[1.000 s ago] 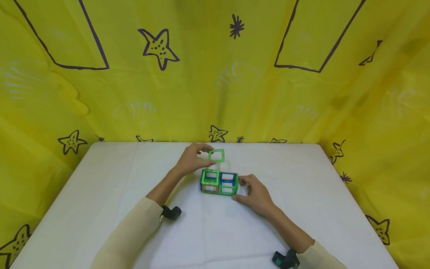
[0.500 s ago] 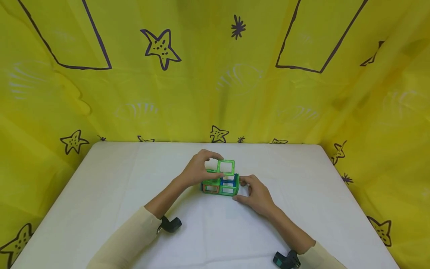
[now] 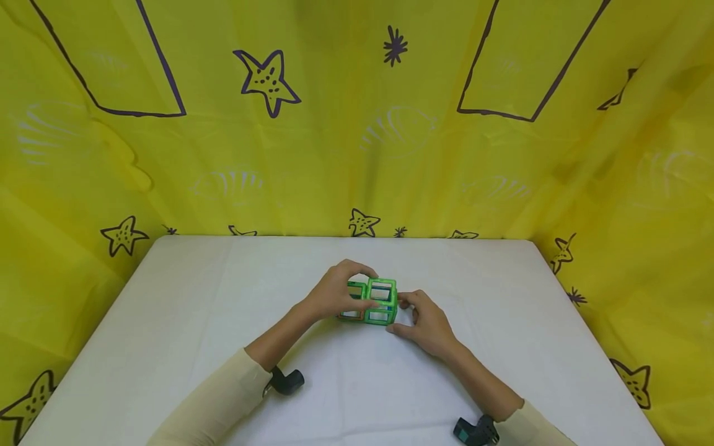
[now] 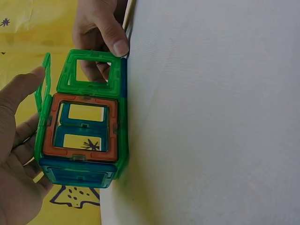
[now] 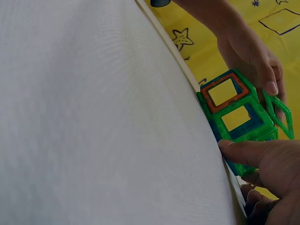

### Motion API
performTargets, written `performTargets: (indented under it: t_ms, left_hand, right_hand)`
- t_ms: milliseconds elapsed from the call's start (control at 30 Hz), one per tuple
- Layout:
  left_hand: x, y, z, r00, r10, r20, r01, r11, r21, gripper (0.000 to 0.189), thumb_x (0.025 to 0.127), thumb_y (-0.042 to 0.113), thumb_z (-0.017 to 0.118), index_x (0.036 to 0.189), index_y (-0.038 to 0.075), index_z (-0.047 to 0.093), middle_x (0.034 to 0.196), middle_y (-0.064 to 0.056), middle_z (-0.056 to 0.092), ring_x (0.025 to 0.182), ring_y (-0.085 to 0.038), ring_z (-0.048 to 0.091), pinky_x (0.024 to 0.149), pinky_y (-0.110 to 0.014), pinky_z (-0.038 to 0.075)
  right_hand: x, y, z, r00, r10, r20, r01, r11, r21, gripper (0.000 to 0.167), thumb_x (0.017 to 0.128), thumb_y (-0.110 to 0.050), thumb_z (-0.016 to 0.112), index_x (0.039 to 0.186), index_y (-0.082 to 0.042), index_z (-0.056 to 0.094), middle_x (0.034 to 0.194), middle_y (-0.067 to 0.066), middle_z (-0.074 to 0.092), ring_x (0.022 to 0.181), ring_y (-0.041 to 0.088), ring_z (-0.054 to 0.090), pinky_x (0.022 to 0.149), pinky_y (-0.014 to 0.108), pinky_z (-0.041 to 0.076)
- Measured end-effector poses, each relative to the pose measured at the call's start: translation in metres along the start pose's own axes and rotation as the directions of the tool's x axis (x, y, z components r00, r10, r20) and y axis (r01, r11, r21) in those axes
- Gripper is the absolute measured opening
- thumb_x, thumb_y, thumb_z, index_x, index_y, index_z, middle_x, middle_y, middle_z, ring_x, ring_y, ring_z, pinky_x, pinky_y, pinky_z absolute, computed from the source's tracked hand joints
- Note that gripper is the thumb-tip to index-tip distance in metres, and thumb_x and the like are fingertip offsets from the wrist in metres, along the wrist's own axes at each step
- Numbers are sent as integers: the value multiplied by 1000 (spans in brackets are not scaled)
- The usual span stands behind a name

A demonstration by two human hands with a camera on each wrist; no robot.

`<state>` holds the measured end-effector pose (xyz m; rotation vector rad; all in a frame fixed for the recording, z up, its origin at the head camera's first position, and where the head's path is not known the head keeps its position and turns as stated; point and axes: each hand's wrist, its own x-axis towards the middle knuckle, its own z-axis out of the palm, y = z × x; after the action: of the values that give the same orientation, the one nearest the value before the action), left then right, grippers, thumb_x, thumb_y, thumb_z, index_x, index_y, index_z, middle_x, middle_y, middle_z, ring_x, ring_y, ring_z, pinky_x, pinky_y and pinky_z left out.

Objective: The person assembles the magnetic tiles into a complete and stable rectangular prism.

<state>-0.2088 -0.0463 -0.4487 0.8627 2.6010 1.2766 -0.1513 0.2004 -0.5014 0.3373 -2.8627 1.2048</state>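
Observation:
A small box (image 4: 86, 87) built of see-through magnetic tiles, green, blue and orange, sits on the white table. An orange square tile (image 4: 50, 131) forms part of its front. My left hand (image 3: 334, 292) pinches a green square magnetic tile (image 5: 288, 119) between thumb and fingers over the right half of the box. In the left wrist view that tile stands tilted up from the top, its lower edge right at the box. My right hand (image 3: 426, 325) holds the right end of the box, the thumb at the near corner and fingers behind.
White cloth covers the table (image 3: 474, 272). A yellow curtain (image 3: 323, 155) with drawn stars and shells hangs behind and at both sides. Dark cameras are strapped on the left wrist (image 3: 287, 381) and right wrist (image 3: 474, 430).
My left hand has brought the green tile from behind the box, rightward and down onto its right half. My right hand has stayed at the right end.

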Motion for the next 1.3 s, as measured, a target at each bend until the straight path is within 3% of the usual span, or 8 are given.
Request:
performTargets:
  t_ms: [233,433,800,1100,1300]
  left_hand:
    - [-2,-1,4,1000,-1,16,1,1000,1,52,82,30,93,126,13,73,133,-6,65,127,-32,56,102,-51,48]
    - [-3,-4,7,1000,8,25,-8,1000,9,50,84,30,91,127,11,73,129,-5,67,118,-25,58,98,-45,49]
    - [-3,-5,7,999,30,33,-30,1000,-5,52,85,30,90,128,8,71,129,-5,70,117,-23,62,103,-45,49]
    - [-2,-4,7,1000,10,21,-10,1000,3,53,85,29,91,129,6,70,129,-7,70,117,-23,62,103,-45,50]
    - [-2,-7,7,1000,-11,8,11,999,35,57,84,32,92,130,7,69,129,-7,69,115,-23,62,101,-43,50]
  right_hand:
    - [2,-1,1,1000,3,3,-3,1000,-6,62,82,-25,92,136,-7,66,111,1,60,81,16,46,68,30,41]
    - [2,-2,1,1000,17,8,-17,1000,-1,62,82,-25,92,136,-7,66,111,0,59,82,16,46,68,30,40]
    - [3,-5,-3,1000,17,15,-17,1000,7,62,83,-24,91,137,-6,66,109,1,59,81,16,46,68,31,41]
    - [8,-8,-9,997,25,74,-24,1000,-7,70,85,-26,89,145,-6,60,107,3,59,84,19,49,71,33,43]
    - [19,-7,-10,992,-15,122,14,1000,13,70,85,-23,90,144,-5,59,102,2,61,83,19,50,70,33,44]
